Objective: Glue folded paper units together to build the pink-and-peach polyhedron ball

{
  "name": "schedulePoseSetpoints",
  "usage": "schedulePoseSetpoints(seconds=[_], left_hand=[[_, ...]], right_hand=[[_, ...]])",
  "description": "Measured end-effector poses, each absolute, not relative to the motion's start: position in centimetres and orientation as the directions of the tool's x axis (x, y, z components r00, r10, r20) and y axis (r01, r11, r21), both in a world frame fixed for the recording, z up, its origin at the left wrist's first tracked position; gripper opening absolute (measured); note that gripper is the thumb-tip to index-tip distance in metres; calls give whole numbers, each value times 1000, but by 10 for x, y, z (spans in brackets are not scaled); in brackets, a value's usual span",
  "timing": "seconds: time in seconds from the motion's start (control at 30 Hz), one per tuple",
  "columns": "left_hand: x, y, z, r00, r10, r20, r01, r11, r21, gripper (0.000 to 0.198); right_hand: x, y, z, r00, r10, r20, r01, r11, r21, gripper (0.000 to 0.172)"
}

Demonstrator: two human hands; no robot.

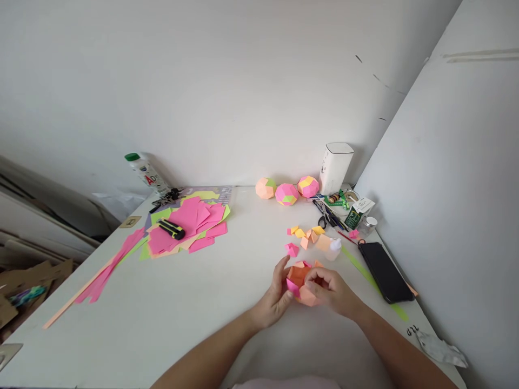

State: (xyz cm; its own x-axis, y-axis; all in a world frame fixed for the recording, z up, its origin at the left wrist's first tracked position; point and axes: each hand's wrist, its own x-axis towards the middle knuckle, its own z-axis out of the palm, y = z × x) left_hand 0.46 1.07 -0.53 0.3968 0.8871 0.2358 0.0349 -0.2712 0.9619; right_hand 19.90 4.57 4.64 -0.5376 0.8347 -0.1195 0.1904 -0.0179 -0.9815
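Observation:
Both my hands hold a half-built paper ball point(302, 281) of orange and pink folded pieces just above the white table point(194, 313). My left hand point(275, 296) cups its left side with fingers curled round it. My right hand point(330, 289) grips its right side from above, fingers bent over the rim. Small folded pieces in pink, orange and yellow point(306, 236) lie just beyond the ball. A small white glue bottle point(334, 248) lies beside them.
Three finished paper balls point(287, 193) sit by the back wall near a white box point(336, 166). A pile of pink and green sheets point(188, 227) with a black-yellow cutter point(171, 229) lies to the left. A black phone point(384, 270), scissors and pens lie to the right.

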Motion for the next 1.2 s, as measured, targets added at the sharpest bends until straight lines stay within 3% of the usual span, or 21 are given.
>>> schedulePoseSetpoints(seconds=[0.17,0.27,0.4,0.67,1.2], left_hand=[[7,14,-7,415,871,262,-93,-245,965,68],[10,11,-10,451,844,291,-136,-257,957,83],[13,7,-11,460,819,343,30,-400,916,104],[15,3,-13,481,787,386,138,-503,853,102],[14,-6,-15,452,800,395,443,-586,679,99]], right_hand=[[196,47,40,-469,836,-283,5,-318,-948,33],[193,46,38,-461,811,-360,-99,-450,-888,34],[190,43,38,-482,786,-386,-208,-531,-822,32],[185,37,37,-498,781,-377,-227,-537,-812,30],[181,31,42,-392,875,-283,-60,-331,-942,29]])
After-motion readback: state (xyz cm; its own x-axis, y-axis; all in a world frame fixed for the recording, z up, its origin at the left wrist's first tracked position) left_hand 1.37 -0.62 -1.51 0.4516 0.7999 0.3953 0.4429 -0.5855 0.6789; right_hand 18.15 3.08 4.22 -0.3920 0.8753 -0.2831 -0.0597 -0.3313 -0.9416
